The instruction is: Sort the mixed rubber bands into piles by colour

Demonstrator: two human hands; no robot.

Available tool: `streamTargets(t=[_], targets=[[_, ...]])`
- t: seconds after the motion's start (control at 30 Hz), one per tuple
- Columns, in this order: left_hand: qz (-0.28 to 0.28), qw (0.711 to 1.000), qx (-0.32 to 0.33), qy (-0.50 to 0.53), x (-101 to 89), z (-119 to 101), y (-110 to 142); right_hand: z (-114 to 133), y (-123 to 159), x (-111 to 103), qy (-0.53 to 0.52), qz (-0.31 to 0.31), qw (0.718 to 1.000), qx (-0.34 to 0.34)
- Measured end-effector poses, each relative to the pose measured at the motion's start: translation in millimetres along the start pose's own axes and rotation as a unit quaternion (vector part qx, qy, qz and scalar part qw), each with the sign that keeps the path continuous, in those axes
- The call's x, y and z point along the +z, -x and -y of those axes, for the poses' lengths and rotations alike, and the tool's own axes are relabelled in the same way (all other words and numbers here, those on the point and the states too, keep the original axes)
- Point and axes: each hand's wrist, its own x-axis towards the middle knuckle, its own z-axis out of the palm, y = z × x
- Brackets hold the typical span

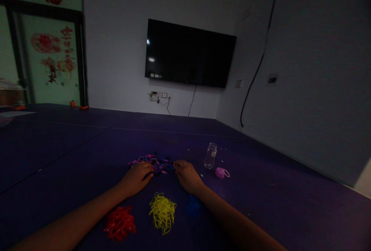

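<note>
A loose pile of mixed rubber bands (159,165), pink, purple, dark blue and black, lies between my two hands. At its left edge my left hand (139,177) has its fingers bent and close together, tips against the bands; what they pinch is hidden. My right hand (187,175) reaches in from the other side, fingertips closed at the dark blue bands. Nearer to me lie a heap of red rubber bands (119,223), a heap of yellow rubber bands (162,212) and a dim heap of blue rubber bands (193,205), partly beside my right forearm.
Right of my right hand a clear bottle (210,156) stands without its lid; a pink cap with a loop (220,172) lies beside it. Small white scraps dot the dark purple surface (95,154). A wall-mounted television (189,54) and a hanging black cable (255,75) are beyond.
</note>
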Motion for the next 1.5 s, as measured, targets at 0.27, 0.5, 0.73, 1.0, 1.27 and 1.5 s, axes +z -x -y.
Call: streamTargets(t=[0.27, 0.5, 0.73, 1.0, 1.27, 1.5], targets=[[0.005, 1.0, 0.0, -0.001, 1.2, 0.9, -0.8, 2.5, 1.4, -1.0, -0.013, 0.0, 1.0, -0.012], [0.005, 1.0, 0.0, 0.001, -1.2, -1.5, -0.9, 3.7, 2.5, -1.7, -0.02, 0.033, 0.999, -0.029], [0.009, 1.0, -0.003, 0.005, -1.8, -1.6, -0.5, 2.4, 1.7, 0.3, -0.012, 0.039, 0.999, -0.028], [0.009, 1.0, 0.001, 0.004, 0.1, 0.5, -1.2, -0.5, 0.8, 1.9, -0.013, 0.027, 0.998, -0.049], [0.006, 1.0, 0.002, -0.002, -1.4, -1.0, -0.9, 0.1, 0.2, 0.9, -0.021, 0.015, 0.998, -0.058], [0.004, 1.0, -0.001, -0.003, -0.6, -0.1, -0.4, -2.4, 1.2, 2.6, -0.024, 0.014, 0.998, -0.06]])
